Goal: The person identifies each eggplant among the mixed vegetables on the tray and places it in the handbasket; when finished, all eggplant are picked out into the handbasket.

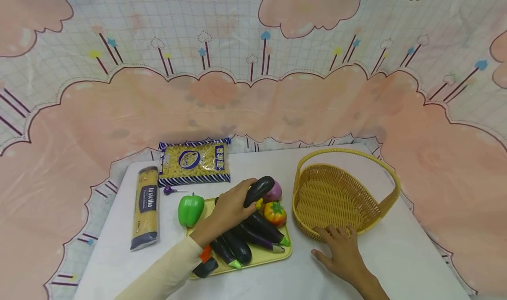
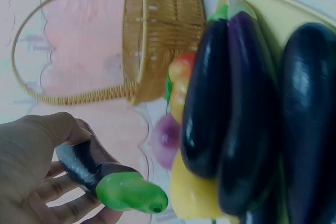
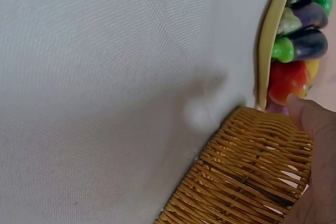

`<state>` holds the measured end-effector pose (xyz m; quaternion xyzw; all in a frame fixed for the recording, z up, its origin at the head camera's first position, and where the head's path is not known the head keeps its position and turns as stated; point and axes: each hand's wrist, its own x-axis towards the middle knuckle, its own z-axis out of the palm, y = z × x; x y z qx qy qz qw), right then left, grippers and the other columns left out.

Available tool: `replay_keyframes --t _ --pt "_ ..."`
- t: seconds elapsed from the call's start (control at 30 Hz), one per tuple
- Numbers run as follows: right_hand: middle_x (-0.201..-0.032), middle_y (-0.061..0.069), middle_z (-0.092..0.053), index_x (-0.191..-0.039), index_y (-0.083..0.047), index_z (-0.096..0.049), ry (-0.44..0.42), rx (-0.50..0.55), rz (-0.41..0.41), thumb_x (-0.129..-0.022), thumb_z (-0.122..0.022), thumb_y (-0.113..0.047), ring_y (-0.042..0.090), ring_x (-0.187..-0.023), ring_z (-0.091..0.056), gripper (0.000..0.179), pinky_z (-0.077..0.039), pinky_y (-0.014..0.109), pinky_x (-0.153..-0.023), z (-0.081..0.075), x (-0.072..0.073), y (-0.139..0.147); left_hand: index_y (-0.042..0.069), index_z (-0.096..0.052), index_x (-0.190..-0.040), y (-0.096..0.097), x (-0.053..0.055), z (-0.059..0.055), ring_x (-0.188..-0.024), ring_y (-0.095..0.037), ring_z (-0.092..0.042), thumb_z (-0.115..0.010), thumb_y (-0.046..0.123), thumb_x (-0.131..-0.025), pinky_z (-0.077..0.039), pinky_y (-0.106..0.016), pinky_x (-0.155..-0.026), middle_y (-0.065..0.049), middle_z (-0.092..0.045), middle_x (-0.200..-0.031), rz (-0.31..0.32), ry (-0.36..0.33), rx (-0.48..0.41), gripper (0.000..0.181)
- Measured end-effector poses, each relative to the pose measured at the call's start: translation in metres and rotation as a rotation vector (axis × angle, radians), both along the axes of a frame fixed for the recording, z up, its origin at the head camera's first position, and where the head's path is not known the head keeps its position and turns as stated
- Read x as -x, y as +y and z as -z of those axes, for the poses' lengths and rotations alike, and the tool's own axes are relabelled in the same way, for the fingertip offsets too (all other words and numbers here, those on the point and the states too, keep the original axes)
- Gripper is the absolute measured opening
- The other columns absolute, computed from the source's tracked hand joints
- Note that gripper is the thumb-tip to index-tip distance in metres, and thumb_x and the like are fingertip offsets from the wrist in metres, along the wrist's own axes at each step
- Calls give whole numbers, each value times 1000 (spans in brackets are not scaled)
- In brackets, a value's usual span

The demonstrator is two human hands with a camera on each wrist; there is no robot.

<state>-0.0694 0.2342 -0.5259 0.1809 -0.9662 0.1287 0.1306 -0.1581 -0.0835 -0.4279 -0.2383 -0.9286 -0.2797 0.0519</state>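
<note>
My left hand (image 1: 231, 205) grips a small dark eggplant (image 1: 260, 190) above the yellow tray (image 1: 263, 257). In the left wrist view its green cap (image 2: 131, 192) points away from the fingers. Several larger eggplants (image 1: 238, 246) lie on the tray, beside a red-orange tomato-like vegetable (image 1: 275, 213) and a purple onion (image 1: 273, 191). Part of the tray is hidden under my left arm. My right hand (image 1: 341, 250) rests at the near rim of the wicker basket (image 1: 328, 194), thumb extended apart from it. The basket's visible inside holds nothing.
A green bell pepper (image 1: 191, 210) sits at the tray's left corner. Farther left lies a spaghetti pack (image 1: 145, 207), with a pasta bag (image 1: 194, 162) behind and a purple lollipop (image 1: 168, 190) near it. The basket's tall handle (image 1: 348, 151) arches over it. A patterned curtain hangs behind.
</note>
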Motion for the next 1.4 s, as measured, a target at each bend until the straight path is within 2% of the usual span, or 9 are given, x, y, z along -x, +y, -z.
replay_keyframes --t 0.23,0.43,0.57,0.73,0.87,1.07,1.17,1.27,1.4 --pt "-101 2 -62 -121 -18 -65 3 1 -10 -71 -85 -39 27 -93 -54 58 -24 66 -98 -4 2 1 13 -48 -142 42 17 -3 -103 -21 -63 -72 21 -88 -54 -42 -74 -6 -62 -129 129 5 83 60" --pt "-99 1 -62 -122 -20 -65 -12 16 3 -70 -86 -40 27 -93 -54 59 -22 67 -99 -2 4 -4 14 -45 -143 74 29 -4 -97 -19 -63 -69 24 -91 -54 -36 -77 -6 -63 -126 218 31 190 59" --pt "-99 0 -62 -122 -20 -65 -44 22 14 -71 -85 -42 27 -94 -55 59 -23 67 -98 3 1 -11 14 -44 -145 92 30 0 -101 -19 -63 -69 26 -92 -53 -32 -82 -5 -61 -131 268 32 260 59" --pt "-99 2 -62 -122 -19 -66 -43 14 20 -72 -85 -42 28 -94 -56 58 -23 66 -99 5 -3 -13 17 -44 -146 118 26 1 -112 -20 -62 -66 29 -94 -54 -35 -85 -3 -57 -138 318 57 353 58" --pt "-99 2 -62 -121 -18 -66 -23 -3 17 -72 -84 -43 28 -94 -56 58 -24 66 -99 3 -2 -11 17 -45 -144 138 27 3 -116 -19 -62 -66 31 -94 -55 -33 -85 -3 -57 -139 341 119 414 56" --pt "-99 3 -63 -119 -16 -66 -45 1 15 -73 -83 -42 28 -95 -55 56 -24 69 -98 2 -3 -10 18 -49 -141 162 28 16 -108 -16 -65 -69 31 -92 -55 -26 -79 -1 -62 -131 376 253 499 54" --pt "-100 4 -63 -119 -15 -67 -61 -6 23 -73 -83 -43 28 -95 -55 55 -24 68 -98 1 -4 -10 20 -47 -143 172 28 20 -106 -15 -65 -67 30 -92 -54 -24 -77 1 -62 -131 372 265 524 55" --pt "-101 4 -63 -118 -16 -67 -59 -19 26 -73 -83 -43 29 -95 -55 55 -23 68 -98 0 -4 -8 22 -43 -146 181 29 24 -105 -15 -65 -65 28 -94 -55 -25 -75 2 -61 -132 355 232 521 57" --pt "-101 4 -63 -115 -15 -67 -44 -30 28 -73 -83 -44 30 -94 -56 53 -24 68 -99 -2 -2 -5 23 -41 -146 192 30 28 -97 -12 -67 -63 28 -96 -54 -23 -69 3 -62 -130 318 226 516 55"
